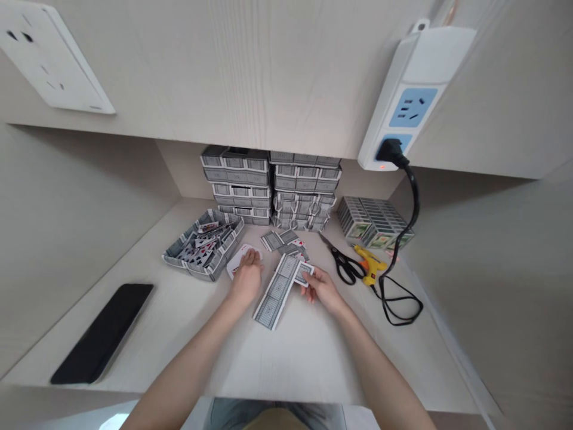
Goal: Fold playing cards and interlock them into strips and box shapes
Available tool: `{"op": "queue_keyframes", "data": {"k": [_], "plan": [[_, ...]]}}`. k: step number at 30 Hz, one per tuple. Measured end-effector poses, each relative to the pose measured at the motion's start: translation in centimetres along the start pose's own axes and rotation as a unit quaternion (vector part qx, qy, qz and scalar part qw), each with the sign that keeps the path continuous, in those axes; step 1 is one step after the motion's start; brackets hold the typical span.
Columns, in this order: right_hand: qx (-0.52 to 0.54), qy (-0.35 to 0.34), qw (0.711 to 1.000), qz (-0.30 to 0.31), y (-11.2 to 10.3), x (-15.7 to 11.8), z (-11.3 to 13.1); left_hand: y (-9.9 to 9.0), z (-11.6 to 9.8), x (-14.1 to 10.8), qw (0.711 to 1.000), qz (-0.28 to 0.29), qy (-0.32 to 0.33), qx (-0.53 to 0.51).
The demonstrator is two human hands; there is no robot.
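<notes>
My left hand [248, 273] rests with its fingers lying flat on a face-up playing card [235, 263] on the desk. My right hand [323, 291] pinches a playing card [304, 272] between thumb and fingers. That card sits against the upper end of a long strip of joined playing cards [276, 292], patterned backs up; whether the two are attached I cannot tell. Just beyond the strip lie several loose playing cards [286, 242], some face down and some face up.
Left is a box made of cards [210, 272] holding loose playing cards. Stacked card-built boxes [242, 176] stand behind. At right are scissors [344, 263], a yellow glue gun [372, 266] with its black cord, and packed card decks [373, 221]. A black phone [105, 331] lies left; a power strip [412, 101] hangs above.
</notes>
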State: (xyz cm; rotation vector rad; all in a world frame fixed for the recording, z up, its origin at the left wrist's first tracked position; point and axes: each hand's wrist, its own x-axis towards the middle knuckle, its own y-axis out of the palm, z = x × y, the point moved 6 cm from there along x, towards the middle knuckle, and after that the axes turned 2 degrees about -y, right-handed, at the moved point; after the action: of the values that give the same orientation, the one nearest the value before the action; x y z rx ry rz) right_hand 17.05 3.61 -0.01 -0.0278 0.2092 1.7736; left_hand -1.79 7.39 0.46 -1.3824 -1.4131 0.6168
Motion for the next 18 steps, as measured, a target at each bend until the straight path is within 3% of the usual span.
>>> {"op": "queue_keyframes", "data": {"k": [3, 6, 11, 14, 16, 18], "plan": [[0.002, 0.003, 1.000, -0.003, -0.1, 0.0, -0.1, -0.4, -0.3, -0.2, 1.000, 0.008, 0.005, 0.005], [0.007, 0.000, 1.000, 0.002, 0.0, -0.1, 0.0, -2.2, -1.0, -0.3, 1.000, -0.020, 0.010, 0.012], [0.037, -0.016, 0.999, -0.005, 0.2, -0.3, 0.6, -6.7, -2.7, -0.8, 0.982, -0.175, 0.060, -0.047], [0.059, -0.018, 0.998, 0.003, 0.5, -0.4, 0.5, -8.2, -2.8, -1.5, 0.958, -0.261, 0.040, -0.108], [0.065, -0.022, 0.997, 0.017, 0.8, -0.4, 0.2, -8.2, -2.8, -1.7, 0.948, -0.264, 0.027, -0.177], [0.061, -0.038, 0.997, 0.028, 1.0, -0.5, 0.2, -7.7, -3.0, -1.6, 0.938, -0.226, 0.012, -0.261]]}}
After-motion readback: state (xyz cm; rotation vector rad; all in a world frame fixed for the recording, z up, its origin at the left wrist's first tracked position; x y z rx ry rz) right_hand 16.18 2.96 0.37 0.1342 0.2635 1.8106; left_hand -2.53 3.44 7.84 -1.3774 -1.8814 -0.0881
